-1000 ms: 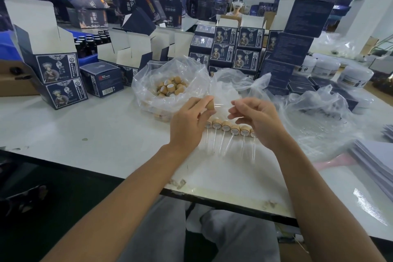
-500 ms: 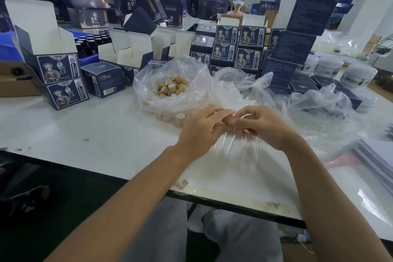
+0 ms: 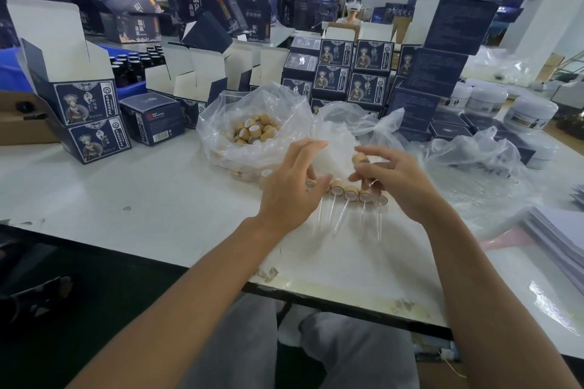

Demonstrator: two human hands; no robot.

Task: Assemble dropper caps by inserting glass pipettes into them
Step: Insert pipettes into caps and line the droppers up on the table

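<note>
My right hand (image 3: 395, 183) pinches a tan dropper cap (image 3: 360, 158) just above a row of assembled droppers (image 3: 350, 193), whose tan caps lie side by side and whose glass pipettes point toward me on the white table (image 3: 142, 199). My left hand (image 3: 289, 189) hovers beside the row's left end, fingers spread and relaxed, holding nothing. A clear plastic bag (image 3: 252, 133) with several loose tan caps sits behind the hands. Whether the held cap carries a pipette is hidden by my fingers.
Dark blue printed boxes (image 3: 91, 117) stand at left and stacked boxes (image 3: 350, 73) at the back. White jars (image 3: 531, 112) sit at the right. Crumpled clear plastic (image 3: 474, 161) lies right of the hands. A paper stack (image 3: 562, 237) is near the right edge. A person sits far behind.
My hands, pressed together on the cap half a second ago, have parted. The left hand let go and opened; the right hand keeps the cap and has lifted slightly.
</note>
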